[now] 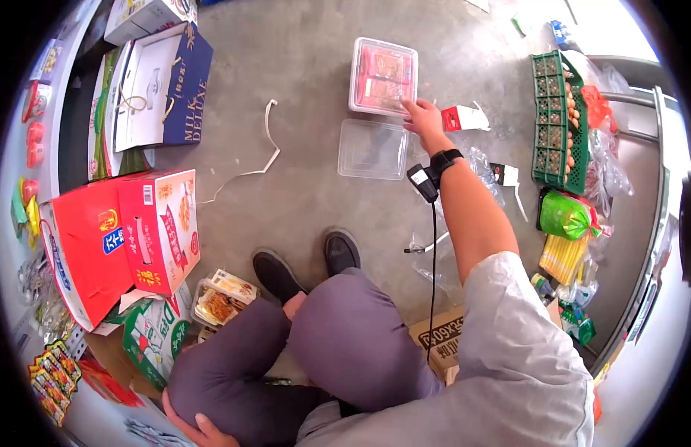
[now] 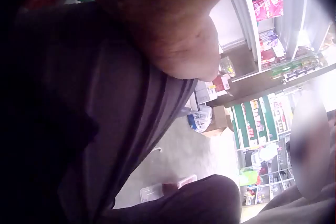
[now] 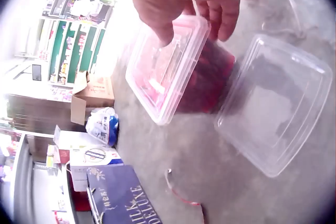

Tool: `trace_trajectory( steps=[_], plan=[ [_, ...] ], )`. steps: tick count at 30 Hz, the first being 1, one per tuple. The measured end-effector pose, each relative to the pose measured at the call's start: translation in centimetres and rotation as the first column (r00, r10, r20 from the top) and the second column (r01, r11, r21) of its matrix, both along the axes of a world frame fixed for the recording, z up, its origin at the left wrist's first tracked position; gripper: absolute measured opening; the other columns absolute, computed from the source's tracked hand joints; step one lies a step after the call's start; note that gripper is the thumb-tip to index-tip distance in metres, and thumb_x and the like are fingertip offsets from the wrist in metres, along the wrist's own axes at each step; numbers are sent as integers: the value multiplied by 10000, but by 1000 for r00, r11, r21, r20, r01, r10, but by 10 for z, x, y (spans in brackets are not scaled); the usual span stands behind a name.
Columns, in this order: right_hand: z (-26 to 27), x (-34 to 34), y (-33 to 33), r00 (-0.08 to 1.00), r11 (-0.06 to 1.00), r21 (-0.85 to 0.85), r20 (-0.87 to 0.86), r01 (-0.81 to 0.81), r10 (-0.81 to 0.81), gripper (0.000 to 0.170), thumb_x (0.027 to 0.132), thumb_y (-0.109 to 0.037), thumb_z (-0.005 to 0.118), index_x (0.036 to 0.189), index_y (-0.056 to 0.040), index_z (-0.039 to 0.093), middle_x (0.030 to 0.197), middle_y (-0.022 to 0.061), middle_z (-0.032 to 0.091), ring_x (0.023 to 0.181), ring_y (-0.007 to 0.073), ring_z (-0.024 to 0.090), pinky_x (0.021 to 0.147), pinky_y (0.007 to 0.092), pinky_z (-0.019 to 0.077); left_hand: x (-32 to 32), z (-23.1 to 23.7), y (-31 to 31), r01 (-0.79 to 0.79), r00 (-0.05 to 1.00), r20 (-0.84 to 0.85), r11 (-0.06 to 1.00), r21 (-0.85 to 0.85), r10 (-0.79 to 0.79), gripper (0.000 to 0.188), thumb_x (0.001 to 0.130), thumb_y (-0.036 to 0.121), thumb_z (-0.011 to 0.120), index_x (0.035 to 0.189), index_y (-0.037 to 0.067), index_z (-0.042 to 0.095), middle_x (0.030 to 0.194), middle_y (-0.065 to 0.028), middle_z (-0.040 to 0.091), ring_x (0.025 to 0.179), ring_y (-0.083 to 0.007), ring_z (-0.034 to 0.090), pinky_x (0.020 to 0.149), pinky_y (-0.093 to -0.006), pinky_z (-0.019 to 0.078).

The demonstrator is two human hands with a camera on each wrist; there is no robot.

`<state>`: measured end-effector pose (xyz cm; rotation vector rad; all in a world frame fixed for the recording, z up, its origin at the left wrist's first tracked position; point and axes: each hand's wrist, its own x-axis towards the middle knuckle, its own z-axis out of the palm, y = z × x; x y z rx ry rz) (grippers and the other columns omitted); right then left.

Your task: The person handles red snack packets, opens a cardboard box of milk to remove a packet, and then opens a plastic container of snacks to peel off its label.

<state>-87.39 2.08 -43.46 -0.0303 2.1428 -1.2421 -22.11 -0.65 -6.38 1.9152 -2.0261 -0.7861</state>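
Observation:
My right hand (image 1: 427, 121) is at the near right corner of a clear plastic box (image 1: 385, 77) with red packets inside. In the right wrist view the thumb lies over the box's top and the other fingers bend down past its rim, pinching that corner. Flat on the floor beside the box lies a clear plastic lid (image 1: 372, 150). My left hand (image 1: 204, 430) rests on my thigh at the bottom of the head view, thumb apart from the fingers, holding nothing visible.
A torn red-and-white carton (image 1: 466, 118) and plastic wrap (image 1: 481, 167) lie right of the box. Farther right stands a green crate (image 1: 548, 119) with eggs. On the left are a blue milk box (image 1: 189, 82), a red carton (image 1: 161, 231) and a white strip (image 1: 271, 141).

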Motion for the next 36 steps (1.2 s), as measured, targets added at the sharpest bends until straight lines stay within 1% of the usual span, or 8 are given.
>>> trace_trajectory(
  steps=[9, 12, 16, 27, 30, 33, 35, 36],
  plan=[
    [65, 65, -34, 909, 950, -283, 417, 132, -2, 158, 899, -173, 748, 943, -76, 631, 740, 33, 584, 607, 146, 561, 556, 311, 514, -10, 17, 7, -8, 1000, 26, 998, 68, 7, 734, 1041, 545, 520, 1524, 0, 425, 1488, -294, 468, 1287, -440, 510, 1107, -526, 399],
    [123, 66, -26, 814, 919, -271, 574, 286, -84, 158, 909, -172, 736, 949, -63, 629, 684, 28, 563, 554, 142, 551, 492, 284, 490, 19, 8, 18, 75, 996, 49, 997, -29, -73, 548, 1037, 212, 454, 1541, 0, 407, 1538, -227, 456, 1413, -366, 433, 1204, -441, 292],
    [222, 105, 21, 750, 869, -351, 661, 348, -33, 176, 917, -162, 725, 822, -78, 603, 602, 0, 533, 533, 138, 592, 504, 267, 555, 34, 5, 34, 80, 997, 14, 988, -133, -78, 608, 987, 240, 552, 1506, -51, 426, 1496, -234, 499, 1370, -382, 480, 1173, -462, 334],
    [512, 259, 199, 849, 811, -584, 415, -28, 328, 196, 974, -275, 643, 989, -87, 693, 748, 0, 604, 569, 137, 573, 520, 285, 486, 53, 42, 89, 146, 949, -215, 927, -346, -230, 574, 920, 148, 720, 1440, 14, 516, 1518, -242, 478, 1421, -401, 443, 1199, -481, 326],
    [543, 304, 252, 779, 684, -723, 373, -96, 503, 188, 945, -237, 608, 931, -56, 658, 743, 30, 626, 535, 157, 570, 462, 285, 454, 32, 71, 112, 162, 691, -654, 947, -276, -309, 522, 959, 148, 712, 1429, 5, 534, 1466, -170, 539, 1324, -288, 542, 1104, -395, 431],
    [534, 333, 290, 635, 562, -825, 400, -64, 661, 416, 893, -205, 611, 1234, 32, 601, 896, 101, 694, 482, 146, 525, 419, 292, 456, 7, 80, 133, 373, 344, -932, 894, 247, 114, 613, 1079, 380, 538, 1604, 126, 347, 1574, -126, 408, 1317, -303, 522, 1076, -457, 468],
    [509, 346, 307, 509, 464, -886, 406, 13, 759, 533, 859, -191, 621, 1311, 87, 567, 1011, 157, 721, 562, 189, 615, 498, 319, 537, -8, 88, 153, 697, 51, -897, 628, 348, 440, 682, 1074, 439, 550, 1624, 134, 288, 1568, -114, 417, 1341, -278, 496, 1102, -462, 451],
    [493, 351, 314, 455, 410, -910, 391, 61, 800, 579, 843, -182, 628, 1338, 109, 551, 1079, 189, 730, 640, 229, 689, 582, 346, 604, -19, 96, 167, 677, -10, -926, 684, 272, 378, 678, 1077, 422, 551, 1617, 110, 285, 1556, -109, 432, 1342, -266, 497, 1110, -441, 443]
  ],
)
